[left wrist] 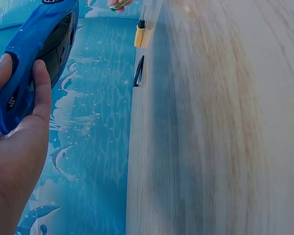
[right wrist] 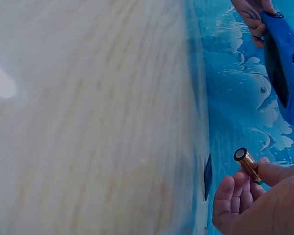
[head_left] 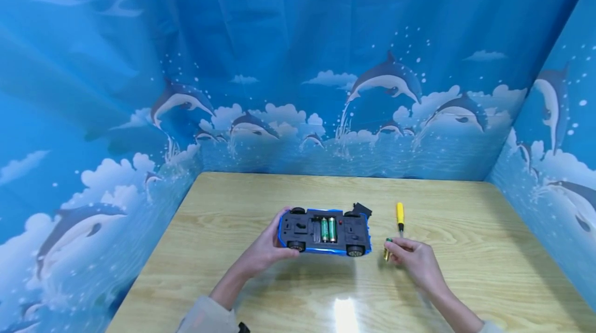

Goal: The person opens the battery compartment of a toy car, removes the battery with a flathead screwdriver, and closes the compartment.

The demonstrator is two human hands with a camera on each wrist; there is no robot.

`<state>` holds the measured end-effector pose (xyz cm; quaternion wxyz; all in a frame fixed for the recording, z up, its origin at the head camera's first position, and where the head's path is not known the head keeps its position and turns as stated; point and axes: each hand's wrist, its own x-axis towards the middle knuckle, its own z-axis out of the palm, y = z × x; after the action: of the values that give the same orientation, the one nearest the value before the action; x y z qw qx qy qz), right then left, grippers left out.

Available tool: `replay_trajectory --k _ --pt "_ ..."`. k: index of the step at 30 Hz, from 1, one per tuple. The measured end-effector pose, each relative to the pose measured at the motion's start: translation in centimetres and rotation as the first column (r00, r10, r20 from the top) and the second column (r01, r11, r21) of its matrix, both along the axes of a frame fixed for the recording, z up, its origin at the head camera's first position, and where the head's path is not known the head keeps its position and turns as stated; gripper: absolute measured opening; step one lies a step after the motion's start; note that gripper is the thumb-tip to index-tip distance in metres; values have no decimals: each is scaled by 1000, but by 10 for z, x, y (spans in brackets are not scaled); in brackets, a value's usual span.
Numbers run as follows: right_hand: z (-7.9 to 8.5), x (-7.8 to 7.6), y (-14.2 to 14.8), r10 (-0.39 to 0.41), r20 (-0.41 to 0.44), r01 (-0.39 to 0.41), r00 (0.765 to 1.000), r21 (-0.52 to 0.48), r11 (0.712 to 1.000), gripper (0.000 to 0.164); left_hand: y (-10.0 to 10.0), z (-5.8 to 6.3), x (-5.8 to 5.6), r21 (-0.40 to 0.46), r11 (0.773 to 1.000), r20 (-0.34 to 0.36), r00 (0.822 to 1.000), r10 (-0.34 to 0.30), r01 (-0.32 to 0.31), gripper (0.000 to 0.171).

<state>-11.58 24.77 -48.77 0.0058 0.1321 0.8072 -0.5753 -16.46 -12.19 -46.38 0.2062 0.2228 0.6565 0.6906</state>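
Note:
My left hand (head_left: pixel 267 249) grips one end of a blue toy car (head_left: pixel 298 225), held above the table with its dark underside turned up. Two green batteries (head_left: pixel 328 229) lie side by side in the uncovered battery compartment, toward its right. To the right of the car, my right hand (head_left: pixel 419 263) pinches a gold and green battery (right wrist: pixel 248 164) between thumb and fingers, apart from the car. In the left wrist view, the left thumb and fingers (left wrist: pixel 42 88) wrap the blue body (left wrist: pixel 32 44).
A screwdriver with a yellow handle (head_left: pixel 400 213) lies on the wooden table (head_left: pixel 223 203) just beyond my right hand. A small black cover (head_left: pixel 363 210) shows behind the car's right end. Blue dolphin-print curtains (head_left: pixel 288 64) border the table's back and sides.

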Motion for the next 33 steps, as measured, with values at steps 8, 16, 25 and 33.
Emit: replay_trajectory --k 8,16,25,33 --pt "-9 -4 -1 7 27 -7 1000 13 1000 31 0 1 1 -13 1000 -9 1000 9 -9 102" --pt "-17 -8 0 25 29 -28 999 97 995 25 0 2 2 -13 1000 1 1000 9 -9 103" --pt "-18 -10 -1 4 43 -10 999 125 992 20 1 1 1 -15 1000 -14 1000 11 -11 102" --pt "-17 -8 -1 25 68 -26 997 11 1000 20 2 1 2 -11 1000 -6 1000 12 -12 101"
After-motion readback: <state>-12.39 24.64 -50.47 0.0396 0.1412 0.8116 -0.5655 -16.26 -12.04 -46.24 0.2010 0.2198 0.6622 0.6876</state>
